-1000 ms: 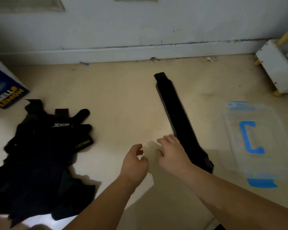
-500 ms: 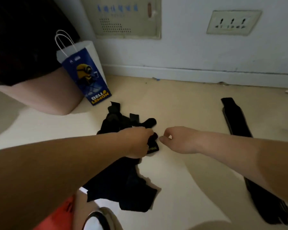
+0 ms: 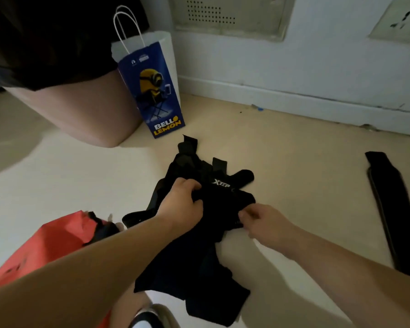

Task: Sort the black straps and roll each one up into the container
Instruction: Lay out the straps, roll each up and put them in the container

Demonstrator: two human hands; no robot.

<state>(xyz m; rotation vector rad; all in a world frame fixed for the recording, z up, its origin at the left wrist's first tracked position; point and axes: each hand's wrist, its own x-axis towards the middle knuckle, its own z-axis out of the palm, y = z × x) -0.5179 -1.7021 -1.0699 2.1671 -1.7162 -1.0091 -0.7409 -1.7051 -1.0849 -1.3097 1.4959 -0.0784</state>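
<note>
My left hand (image 3: 184, 202) is down on the heap of black straps (image 3: 199, 256), fingers curled round a bunched fold near the top of it. My right hand (image 3: 264, 221) is at the heap's right edge, fingertips and thumb pinched on a bit of black fabric there. The two hands sit close together, with the fabric dark between them. Just past my left knuckles a white logo (image 3: 220, 183) shows on one strap, and several strap ends poke out toward the wall. The heap lies on the pale floor (image 3: 305, 166), spreading back toward me. Well off to the right, apart from the heap, one long strap (image 3: 386, 204) lies flat and stretched out on the floor. Beyond the heap a blue paper bag (image 3: 156, 91) with white handles stands upright by the wall, beside a bare leg (image 3: 81, 110). Something red (image 3: 45, 247) sits at my lower left, under my left forearm.
</note>
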